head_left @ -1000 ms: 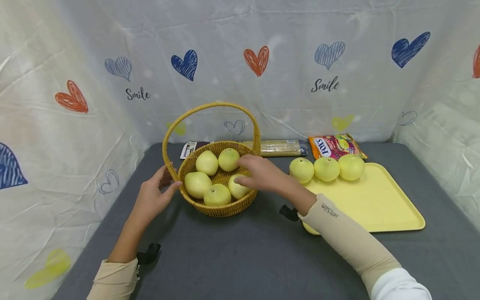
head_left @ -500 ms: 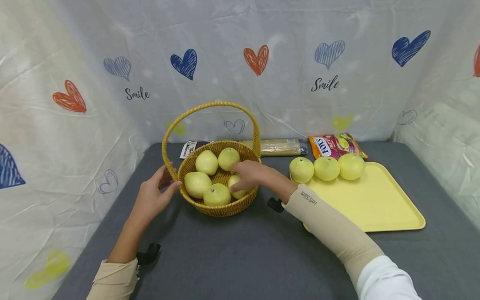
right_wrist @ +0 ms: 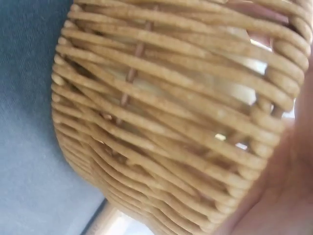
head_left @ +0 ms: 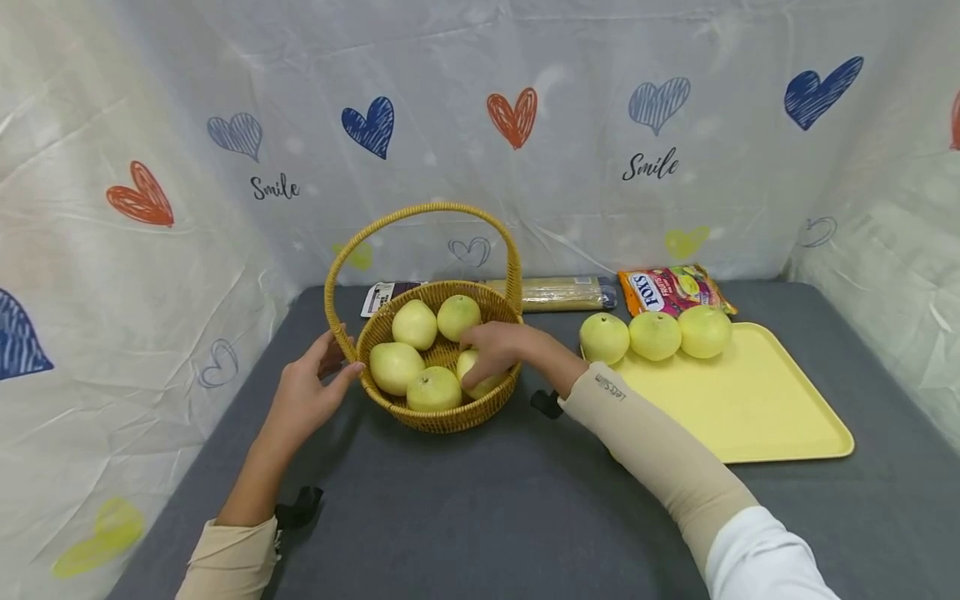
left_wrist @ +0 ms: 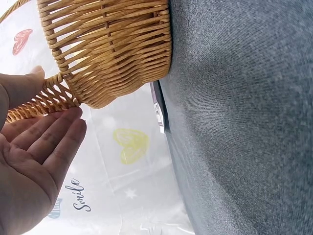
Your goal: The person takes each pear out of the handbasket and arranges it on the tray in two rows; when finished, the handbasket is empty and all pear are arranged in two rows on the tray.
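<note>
A wicker basket (head_left: 442, 421) with a tall handle holds several pale green round fruits (head_left: 435, 390). At its left side my left hand (head_left: 306, 398) pinches the base of the handle between thumb and fingers; the left wrist view shows the thumb on one side of the woven handle (left_wrist: 49, 100) and the fingers of the left hand (left_wrist: 39, 152) on the other. Over the right rim reaches my right hand (head_left: 498, 350), its fingers curled round the rightmost fruit (head_left: 472, 367) inside. In the right wrist view the basket wall (right_wrist: 166, 112) covers most of that hand (right_wrist: 274, 196).
Right of the basket, a yellow tray (head_left: 750, 400) has three more fruits (head_left: 655, 336) along its back left edge. Behind them lies an orange candy bag (head_left: 671, 290). A long clear package (head_left: 562, 294) lies behind the basket, near the printed curtain (head_left: 570, 192).
My right hand has moved a little left and down, closing round the rightmost fruit in the basket. The left hand and the basket have stayed in place.
</note>
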### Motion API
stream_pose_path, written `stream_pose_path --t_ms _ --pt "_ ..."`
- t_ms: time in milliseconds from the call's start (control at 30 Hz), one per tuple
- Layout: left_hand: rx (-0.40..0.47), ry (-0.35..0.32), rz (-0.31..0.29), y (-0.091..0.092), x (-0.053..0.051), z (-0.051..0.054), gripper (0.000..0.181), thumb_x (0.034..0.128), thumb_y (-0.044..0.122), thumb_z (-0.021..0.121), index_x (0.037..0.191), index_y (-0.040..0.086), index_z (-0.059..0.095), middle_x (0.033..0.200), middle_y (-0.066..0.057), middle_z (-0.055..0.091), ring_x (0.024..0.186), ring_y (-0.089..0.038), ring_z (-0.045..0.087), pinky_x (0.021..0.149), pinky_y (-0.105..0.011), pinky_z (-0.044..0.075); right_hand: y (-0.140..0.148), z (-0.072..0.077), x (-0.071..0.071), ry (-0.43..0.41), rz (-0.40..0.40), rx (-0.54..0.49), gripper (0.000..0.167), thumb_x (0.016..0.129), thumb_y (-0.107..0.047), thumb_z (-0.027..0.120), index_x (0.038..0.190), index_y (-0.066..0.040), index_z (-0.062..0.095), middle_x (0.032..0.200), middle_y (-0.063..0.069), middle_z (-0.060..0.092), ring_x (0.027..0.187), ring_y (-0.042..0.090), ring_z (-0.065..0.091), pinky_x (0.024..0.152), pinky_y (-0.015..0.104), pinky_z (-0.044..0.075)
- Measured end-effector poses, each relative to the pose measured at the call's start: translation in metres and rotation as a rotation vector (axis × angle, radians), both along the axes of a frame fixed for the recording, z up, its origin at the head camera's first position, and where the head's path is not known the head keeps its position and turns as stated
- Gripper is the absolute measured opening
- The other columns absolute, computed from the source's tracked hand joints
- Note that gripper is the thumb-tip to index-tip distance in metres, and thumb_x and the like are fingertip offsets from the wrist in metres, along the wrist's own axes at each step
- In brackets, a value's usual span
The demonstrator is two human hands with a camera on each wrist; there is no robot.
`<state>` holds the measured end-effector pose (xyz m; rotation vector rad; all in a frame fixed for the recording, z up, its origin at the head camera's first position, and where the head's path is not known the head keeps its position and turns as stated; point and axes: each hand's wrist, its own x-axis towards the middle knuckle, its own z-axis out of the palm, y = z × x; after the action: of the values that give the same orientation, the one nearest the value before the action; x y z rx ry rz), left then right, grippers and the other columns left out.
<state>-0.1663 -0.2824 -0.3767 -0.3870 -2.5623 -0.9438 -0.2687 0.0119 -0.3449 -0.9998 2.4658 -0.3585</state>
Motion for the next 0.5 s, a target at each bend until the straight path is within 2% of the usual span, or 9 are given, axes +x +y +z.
stream_pose_path --t_ms 233,367,500 --pt "0.010 -0.008 -0.001 0.000 0.000 0.001 0.060 0.0969 0.014 0.070 0.149 0.001 0.044 0.128 -0.025 0.063 0.113 -0.039 0.063 0.091 -0.053 0.056 0.004 -0.010 0.001 0.144 0.039 -0.137 0.053 0.084 -0.030 0.077 0.128 -0.007 0.058 0.113 0.007 0.062 0.092 0.019 0.057 0.078 0.033 0.050" --pt "0.010 -0.004 -0.006 0.000 0.001 0.001 0.060 0.0969 0.014 0.070 0.149 0.001 0.044 0.128 -0.026 0.062 0.113 -0.040 0.063 0.091 -0.054 0.056 0.007 -0.014 0.003 0.183 0.028 -0.212 0.059 0.083 -0.027 0.077 0.134 -0.004 0.056 0.116 0.010 0.059 0.096 0.021 0.055 0.079 0.035 0.051" --pt "0.005 0.001 -0.007 0.000 0.000 0.000 0.060 0.0967 0.014 0.070 0.149 0.000 0.044 0.127 -0.025 0.062 0.112 -0.040 0.064 0.091 -0.054 0.056 0.010 -0.016 0.006 0.189 -0.025 -0.277 0.060 0.082 -0.027 0.078 0.135 -0.006 0.055 0.119 0.011 0.056 0.096 0.021 0.054 0.076 0.035 0.052"
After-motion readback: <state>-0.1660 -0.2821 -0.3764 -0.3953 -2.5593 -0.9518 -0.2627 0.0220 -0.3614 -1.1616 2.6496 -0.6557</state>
